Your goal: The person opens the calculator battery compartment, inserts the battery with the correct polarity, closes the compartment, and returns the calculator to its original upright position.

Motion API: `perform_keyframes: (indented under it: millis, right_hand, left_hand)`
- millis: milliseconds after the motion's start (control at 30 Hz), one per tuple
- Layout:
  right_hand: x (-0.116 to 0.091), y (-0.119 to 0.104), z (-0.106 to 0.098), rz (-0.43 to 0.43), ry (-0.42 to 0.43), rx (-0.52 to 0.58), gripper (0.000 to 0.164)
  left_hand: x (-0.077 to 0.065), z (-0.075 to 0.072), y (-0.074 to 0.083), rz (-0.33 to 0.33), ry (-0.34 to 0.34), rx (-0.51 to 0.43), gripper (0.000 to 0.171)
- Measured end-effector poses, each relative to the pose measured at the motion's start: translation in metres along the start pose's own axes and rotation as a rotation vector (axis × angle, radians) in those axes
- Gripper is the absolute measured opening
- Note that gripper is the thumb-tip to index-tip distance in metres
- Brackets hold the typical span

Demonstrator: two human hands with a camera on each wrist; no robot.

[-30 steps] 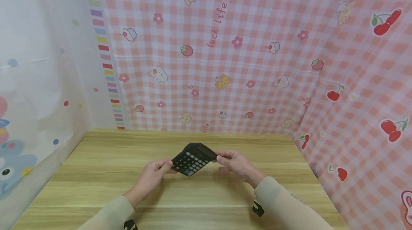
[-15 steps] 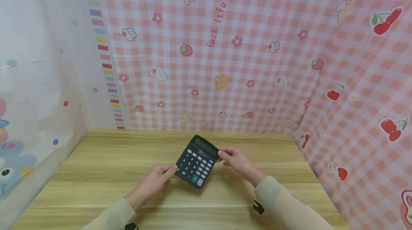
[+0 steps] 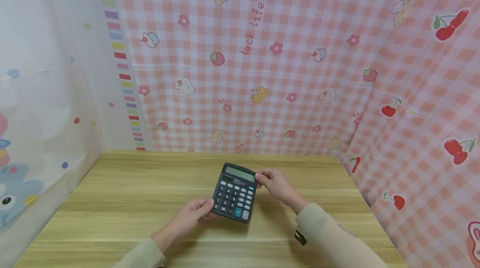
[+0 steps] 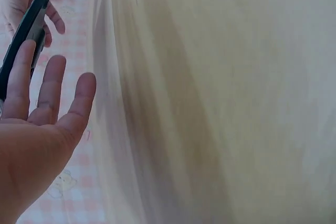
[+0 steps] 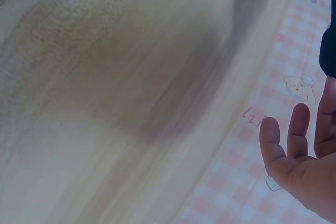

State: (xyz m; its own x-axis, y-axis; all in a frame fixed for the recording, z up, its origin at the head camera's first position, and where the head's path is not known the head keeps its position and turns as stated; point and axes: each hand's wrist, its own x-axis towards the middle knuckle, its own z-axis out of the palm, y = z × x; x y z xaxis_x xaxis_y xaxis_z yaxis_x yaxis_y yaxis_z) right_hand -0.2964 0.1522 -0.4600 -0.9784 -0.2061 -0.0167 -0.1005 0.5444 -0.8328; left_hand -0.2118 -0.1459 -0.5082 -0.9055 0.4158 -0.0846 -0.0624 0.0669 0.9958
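A black calculator [image 3: 234, 195] with grey, black and teal keys is held up above the table, its keys and screen facing the head camera. A small digit shows at the right end of the screen. My left hand [image 3: 192, 217] pinches its lower left edge, thumb on the front. At the upper right edge, my right hand [image 3: 279, 188] pinches it by the screen. In the left wrist view the calculator [image 4: 23, 38] appears edge-on, with the other fingers of the left hand [image 4: 39, 124] spread behind it. Only a dark corner of it shows in the right wrist view.
A light wood-grain table [image 3: 131, 193] lies beneath the hands. Behind it hangs a pink checked cloth [image 3: 240, 72] with cartoon prints, which continues along the right side. A white printed cloth [image 3: 48, 93] closes the left side.
The calculator has tipped up from a flat slant to face the camera and turned more upright. My left hand has moved right and down; the right hand rose slightly. Both keep their pinch.
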Motion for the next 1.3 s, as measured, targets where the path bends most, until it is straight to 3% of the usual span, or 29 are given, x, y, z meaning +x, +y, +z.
perform_keyframes:
  millis: [333, 767, 1300]
  right_hand:
    - [0.001, -0.004, 0.000, 0.045, 0.025, 0.021, 0.027]
    - [0.003, -0.004, 0.002, 0.107, 0.017, 0.172, 0.027]
    - [-0.002, -0.010, 0.002, 0.146, -0.003, 0.241, 0.026]
  left_hand:
    - [-0.002, 0.011, -0.004, -0.011, 0.009, -0.148, 0.053]
    - [-0.004, 0.021, -0.002, -0.021, 0.040, -0.223, 0.049]
    - [-0.004, 0.027, 0.002, -0.043, 0.077, -0.259, 0.050]
